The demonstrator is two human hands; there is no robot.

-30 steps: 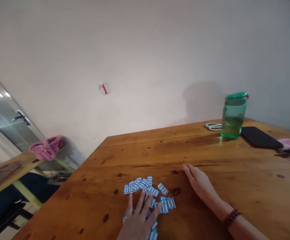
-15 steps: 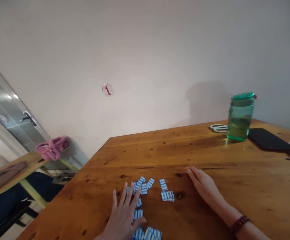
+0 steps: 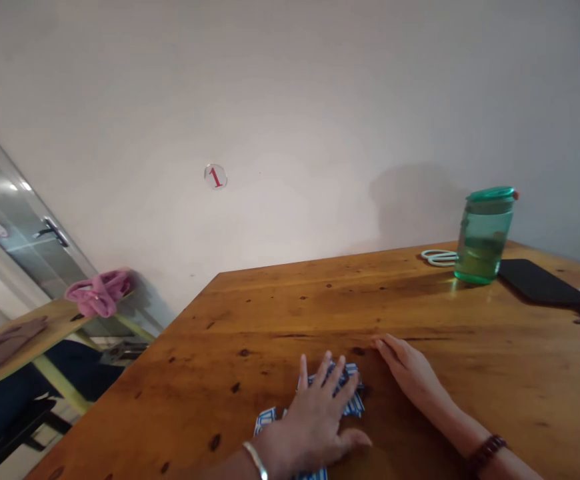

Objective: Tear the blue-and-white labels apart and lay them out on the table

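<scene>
My left hand (image 3: 315,417) lies palm down with fingers spread over small blue-and-white striped cards (image 3: 355,404), covering part of the pile. Several cards show past its fingertips and along the thumb side. Beside my left wrist, which wears a silver bangle (image 3: 255,460), a loose card (image 3: 265,420) lies on the table, and more peek out below the palm. To the right of the pile, my right hand (image 3: 410,370) rests on its edge on the wood, fingers stretched out together. Nothing shows in it. A dark red bead bracelet (image 3: 487,453) circles that wrist.
On the wooden table (image 3: 280,300), a green bottle (image 3: 485,237) stands at the back right, between a white cord loop (image 3: 437,257) and a dark flat tablet-like object (image 3: 543,283). Left, another person's arm (image 3: 7,340) rests on a second table near a pink cloth (image 3: 99,293).
My left hand has swept right across the table, pushing the scattered cards together toward my right hand. My right hand has stayed in place.
</scene>
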